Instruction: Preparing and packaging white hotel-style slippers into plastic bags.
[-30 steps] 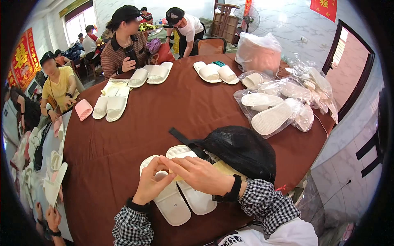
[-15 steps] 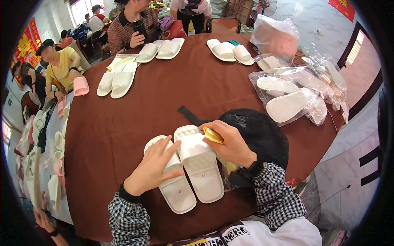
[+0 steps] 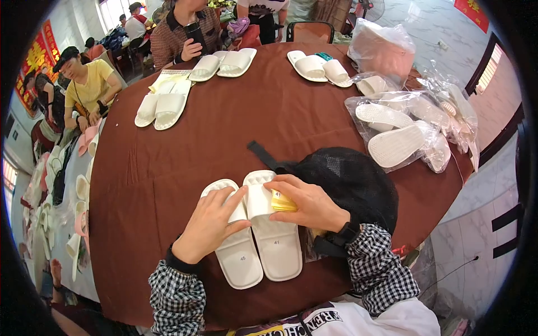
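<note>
Right hand (image 3: 311,205) pinching thin yellow labels (image 3: 283,203), smooth, round-heeled white slippers (image 3: 280,259)

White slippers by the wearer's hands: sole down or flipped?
Sole down. On both white slippers, the straps and labelled insoles face up, beneath the left hand and right hand.

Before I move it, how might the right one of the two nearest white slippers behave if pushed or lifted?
The right white slipper probably won't roll or tip, lying flat on its broad sole. It looks light for its size and somewhat flexible, given its foam-like moulded body. The creased brown tablecloth might bunch under a push.
</note>
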A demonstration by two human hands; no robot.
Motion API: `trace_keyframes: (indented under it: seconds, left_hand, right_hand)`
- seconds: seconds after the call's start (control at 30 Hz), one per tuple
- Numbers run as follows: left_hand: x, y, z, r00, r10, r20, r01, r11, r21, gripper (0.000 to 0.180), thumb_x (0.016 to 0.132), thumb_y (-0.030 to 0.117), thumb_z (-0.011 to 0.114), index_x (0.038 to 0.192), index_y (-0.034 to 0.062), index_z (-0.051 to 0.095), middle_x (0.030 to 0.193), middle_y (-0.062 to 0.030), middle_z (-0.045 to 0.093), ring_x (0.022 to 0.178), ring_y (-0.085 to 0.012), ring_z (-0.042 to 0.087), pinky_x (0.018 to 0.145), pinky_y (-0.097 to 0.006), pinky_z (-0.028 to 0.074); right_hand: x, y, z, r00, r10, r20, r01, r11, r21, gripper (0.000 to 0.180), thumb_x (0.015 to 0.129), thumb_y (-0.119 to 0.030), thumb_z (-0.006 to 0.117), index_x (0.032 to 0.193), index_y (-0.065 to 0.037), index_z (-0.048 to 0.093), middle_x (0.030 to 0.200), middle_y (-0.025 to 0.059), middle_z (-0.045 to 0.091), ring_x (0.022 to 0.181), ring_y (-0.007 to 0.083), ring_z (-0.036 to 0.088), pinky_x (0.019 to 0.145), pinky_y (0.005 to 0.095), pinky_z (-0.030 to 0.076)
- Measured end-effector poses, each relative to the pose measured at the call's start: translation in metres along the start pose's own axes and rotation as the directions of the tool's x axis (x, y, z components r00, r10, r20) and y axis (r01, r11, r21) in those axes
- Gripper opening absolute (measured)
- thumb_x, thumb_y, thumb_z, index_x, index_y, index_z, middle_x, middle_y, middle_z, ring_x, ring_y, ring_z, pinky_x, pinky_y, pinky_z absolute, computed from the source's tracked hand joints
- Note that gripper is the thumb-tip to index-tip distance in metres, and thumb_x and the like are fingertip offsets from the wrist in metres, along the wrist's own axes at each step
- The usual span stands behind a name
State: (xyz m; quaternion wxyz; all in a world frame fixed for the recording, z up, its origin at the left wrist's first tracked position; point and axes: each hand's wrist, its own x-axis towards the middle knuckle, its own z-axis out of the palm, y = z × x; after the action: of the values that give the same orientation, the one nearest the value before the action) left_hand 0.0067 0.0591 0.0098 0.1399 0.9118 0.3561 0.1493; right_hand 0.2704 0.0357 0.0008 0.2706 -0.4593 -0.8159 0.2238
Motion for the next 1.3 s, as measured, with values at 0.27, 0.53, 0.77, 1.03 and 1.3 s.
trace_keyframes:
  seconds: [0.27,0.53,0.77,1.03,1.3]
  left_hand:
    - [-0.022,-0.029,-0.021,0.963,-0.263,-0.057,0.268,0.959,0.097,0.046,0.096,0.031,0.06,0.138,0.0112,0.054,0.135,-0.0185,0.053,0.121,-0.0375,0.053,0.099,-0.047,0.046]
    - [-0.031,-0.047,-0.044,0.752,-0.649,-0.116,0.659,0.732,0.176,0.039,0.101,0.036,0.05,0.121,0.0051,0.064,0.131,-0.0146,0.059,0.119,-0.0345,0.057,0.096,-0.044,0.049]
    - [-0.035,-0.036,-0.049,0.868,-0.492,-0.065,0.496,0.861,0.109,0.043,0.097,0.038,0.056,0.108,-0.0021,0.067,0.096,-0.0203,0.07,0.094,-0.0377,0.067,0.081,-0.044,0.054]
    - [-0.045,-0.02,-0.056,0.94,-0.312,0.135,0.303,0.949,0.087,0.094,0.073,0.056,0.078,0.145,0.0055,0.044,0.12,-0.0197,0.064,0.106,-0.0381,0.065,0.086,-0.043,0.055]
    - [-0.035,-0.016,-0.04,0.882,-0.404,0.242,0.384,0.915,0.128,0.108,0.063,0.045,0.088,0.147,0.0005,0.036,0.118,-0.0227,0.062,0.106,-0.0388,0.065,0.086,-0.045,0.055]
  right_hand:
    - [0.001,0.0,-0.001,0.995,0.003,-0.104,0.017,0.982,0.187,0.076,0.077,-0.035,0.084,0.136,-0.001,0.051,0.124,0.0197,0.053,0.114,0.0334,0.056,0.098,0.0374,0.047]
    - [0.002,-0.002,-0.022,0.957,0.13,-0.259,-0.072,0.973,0.221,0.083,0.074,-0.026,0.086,0.14,0.005,0.047,0.123,0.0173,0.049,0.113,0.0286,0.053,0.097,0.0354,0.045]
    - [0.006,-0.002,-0.011,0.885,0.25,-0.392,-0.194,0.965,0.177,0.084,0.068,-0.029,0.09,0.132,0.007,0.048,0.116,0.0177,0.057,0.11,0.0306,0.057,0.096,0.038,0.046]
    - [0.004,-0.011,-0.011,0.874,0.243,-0.422,-0.273,0.962,-0.011,0.095,0.067,-0.035,0.091,0.138,0.004,0.042,0.125,0.0207,0.058,0.116,0.034,0.059,0.099,0.0402,0.047]
    - [0.009,-0.011,-0.007,0.919,0.157,-0.361,-0.253,0.939,-0.234,0.087,0.071,-0.043,0.086,0.134,0.003,0.049,0.118,0.0229,0.062,0.108,0.0364,0.064,0.089,0.0426,0.052]
